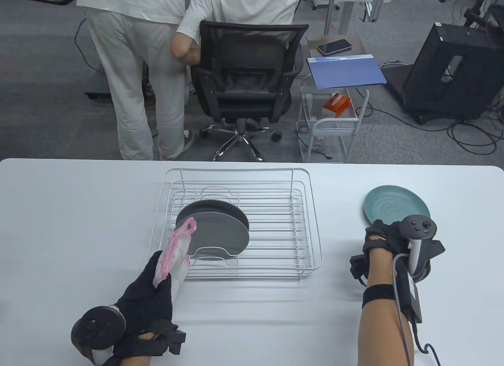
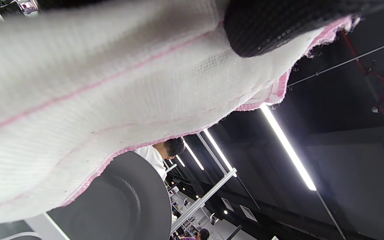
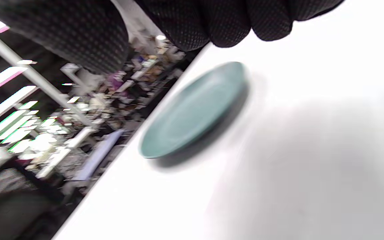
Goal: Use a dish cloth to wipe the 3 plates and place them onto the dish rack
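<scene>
A white wire dish rack (image 1: pixel 312 228) stands mid-table with two dark grey plates (image 1: pixel 220 232) leaning upright in its left half. My left hand (image 1: pixel 159 273) grips a white dish cloth with pink trim (image 1: pixel 179 250) at the rack's front left corner. The left wrist view is mostly filled by the cloth (image 2: pixel 112 93), with a grey plate (image 2: pixel 122 203) just below it. A teal plate (image 1: pixel 395 204) lies flat on the table at the right. My right hand (image 1: pixel 380 234) hovers at its near edge with fingers (image 3: pixel 212 23) loosely curled above the teal plate (image 3: pixel 192 110), holding nothing.
Beyond the table's far edge are a black office chair (image 1: pixel 246 74), two people in white clothes (image 1: pixel 134 86) and a wire cart (image 1: pixel 332 126) with a blue folder (image 1: pixel 346 71) and a phone. The rack's right half holds nothing.
</scene>
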